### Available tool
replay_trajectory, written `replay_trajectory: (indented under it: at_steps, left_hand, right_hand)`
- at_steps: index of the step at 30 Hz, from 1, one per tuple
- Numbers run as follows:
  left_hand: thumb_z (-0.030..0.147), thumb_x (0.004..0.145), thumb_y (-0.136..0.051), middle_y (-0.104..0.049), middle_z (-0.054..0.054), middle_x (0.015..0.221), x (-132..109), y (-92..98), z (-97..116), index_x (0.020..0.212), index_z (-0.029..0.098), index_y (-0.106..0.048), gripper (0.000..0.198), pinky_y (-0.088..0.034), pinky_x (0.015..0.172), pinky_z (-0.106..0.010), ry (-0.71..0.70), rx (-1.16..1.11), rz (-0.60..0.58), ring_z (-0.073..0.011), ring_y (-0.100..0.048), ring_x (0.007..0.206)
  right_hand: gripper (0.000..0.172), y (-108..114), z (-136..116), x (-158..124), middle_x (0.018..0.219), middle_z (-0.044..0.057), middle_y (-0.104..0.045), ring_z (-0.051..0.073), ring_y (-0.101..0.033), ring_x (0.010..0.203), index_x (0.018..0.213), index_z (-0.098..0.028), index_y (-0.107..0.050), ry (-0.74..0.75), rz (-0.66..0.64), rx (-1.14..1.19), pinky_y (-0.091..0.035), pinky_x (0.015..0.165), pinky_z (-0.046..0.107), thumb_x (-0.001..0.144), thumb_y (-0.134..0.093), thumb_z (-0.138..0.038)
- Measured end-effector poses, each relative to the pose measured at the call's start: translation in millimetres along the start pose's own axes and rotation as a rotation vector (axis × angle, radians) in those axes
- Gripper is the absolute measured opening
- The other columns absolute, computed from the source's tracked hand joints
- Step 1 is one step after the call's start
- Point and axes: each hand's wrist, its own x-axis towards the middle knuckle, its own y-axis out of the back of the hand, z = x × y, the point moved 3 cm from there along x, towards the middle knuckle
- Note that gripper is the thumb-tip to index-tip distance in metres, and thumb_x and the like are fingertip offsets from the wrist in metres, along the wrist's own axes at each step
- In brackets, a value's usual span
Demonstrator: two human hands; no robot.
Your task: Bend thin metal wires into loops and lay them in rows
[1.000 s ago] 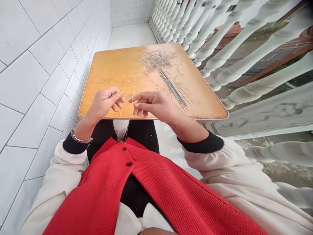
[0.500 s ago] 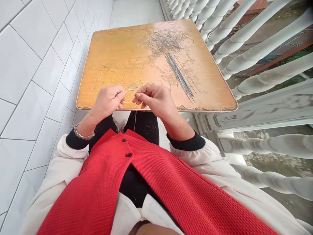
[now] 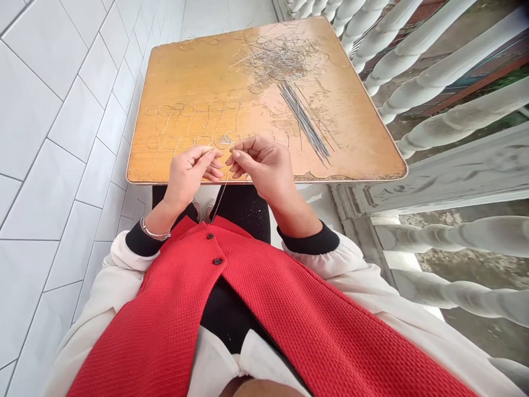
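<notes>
Both hands pinch a thin wire (image 3: 222,193) just above the near edge of the table. My left hand (image 3: 190,172) is closed, thumb against forefinger, on the looped part, which the fingers mostly hide. My right hand (image 3: 262,165) is closed on the wire a short way to the right, and its straight tail hangs down past the table edge toward my lap. On the tabletop beyond the hands lie rows of wire pieces with looped ends (image 3: 182,112). A small heap of tiny metal bits (image 3: 225,139) sits just behind the fingertips.
On the wooden table (image 3: 182,69), a tangled pile of wire (image 3: 283,59) lies at the far right. Nearer is a bundle of straight wires (image 3: 303,122). White balusters (image 3: 438,127) stand to the right, a tiled wall (image 3: 74,138) to the left.
My left hand has moved right, closer to my right hand. The loop that showed between them is now mostly covered by fingers, and the wire's tail slants to the left.
</notes>
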Motion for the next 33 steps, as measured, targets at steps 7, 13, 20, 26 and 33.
replay_trajectory:
  at_steps: [7, 13, 20, 26, 33]
  left_hand:
    - [0.043, 0.094, -0.068, -0.076, 0.0, 0.081, 2, -7.5, -16, 0.092, 0.018, -0.073, 0.025, -0.061, 0.067, -0.018, 0.053, -0.132, 0.047, -0.0093, -0.075, 0.07]
    - [0.05, 0.091, -0.07, -0.077, -0.002, 0.09, -3, 2.6, -9, 0.098, 0.019, -0.074, 0.032, -0.061, 0.066, -0.019, 0.038, -0.066, -0.017, -0.0109, -0.076, 0.076]
    - [0.044, 0.09, -0.072, -0.07, 0.003, 0.07, -4, 14.9, 8, 0.092, 0.018, -0.071, 0.027, -0.051, 0.049, -0.014, -0.014, 0.033, 0.012, -0.005, -0.065, 0.053]
    - [0.021, 0.085, -0.078, -0.061, 0.008, 0.054, -1, 4.5, 18, 0.078, 0.017, -0.068, 0.013, -0.044, 0.043, -0.012, -0.017, 0.162, -0.017, -0.0022, -0.055, 0.041]
    - [0.02, 0.088, -0.072, -0.064, 0.006, 0.056, 0, 6.5, 8, 0.074, 0.017, -0.061, 0.018, -0.049, 0.046, -0.012, 0.074, 0.122, 0.036, -0.0042, -0.061, 0.045]
  right_hand:
    - [0.043, -3, 1, -2, 0.064, -0.004, -0.063, 0.008, -0.061, 0.055, 0.078, -0.021, -0.065, 0.008, 0.044, 0.122, -0.056, 0.052, 0.022, 0.074, -0.082, -0.061]
    - [0.048, 4, 2, 2, 0.063, -0.003, -0.061, 0.008, -0.058, 0.054, 0.078, -0.02, -0.067, -0.001, 0.051, 0.094, -0.053, 0.05, 0.021, 0.072, -0.082, -0.065]
    - [0.033, 12, 4, 3, 0.064, -0.003, -0.061, 0.008, -0.055, 0.052, 0.076, -0.019, -0.066, 0.048, 0.121, -0.121, -0.05, 0.052, 0.023, 0.081, -0.078, -0.05]
    - [0.015, 6, -2, -4, 0.071, 0.0, -0.067, 0.012, -0.059, 0.063, 0.077, -0.019, -0.069, 0.202, 0.173, -0.432, -0.053, 0.067, 0.03, 0.086, -0.07, -0.032]
    - [0.039, 4, 9, -6, 0.072, 0.001, -0.068, 0.011, -0.061, 0.059, 0.086, -0.018, -0.074, 0.05, 0.069, -0.203, -0.053, 0.058, 0.026, 0.086, -0.07, -0.057]
